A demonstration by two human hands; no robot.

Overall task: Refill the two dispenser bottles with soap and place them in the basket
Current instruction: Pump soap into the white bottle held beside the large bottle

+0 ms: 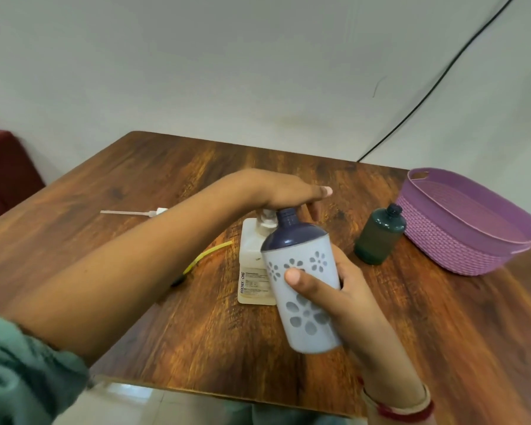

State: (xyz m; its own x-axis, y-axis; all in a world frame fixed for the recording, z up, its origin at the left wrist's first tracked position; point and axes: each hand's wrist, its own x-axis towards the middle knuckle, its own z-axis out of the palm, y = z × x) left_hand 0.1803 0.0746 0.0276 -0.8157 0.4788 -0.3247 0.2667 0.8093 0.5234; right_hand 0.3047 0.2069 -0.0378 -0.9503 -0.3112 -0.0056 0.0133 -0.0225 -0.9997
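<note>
Here, left hand [281, 191] flat; right hand [345, 291] grips bottle [307, 322].

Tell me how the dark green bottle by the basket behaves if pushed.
The dark green bottle stands upright, tall for its base, so a high push would likely tip it. Its round body would probably roll. Its neck looks uncapped, so contents might spill.

The single head-worn camera looked forward and down from the near edge of the table [196, 348], sitting close enough that its top filled the lower half of the frame. Its wide angle took in the wall [196, 72] across the upper half and the basket [460, 256] at the right edge.
</note>
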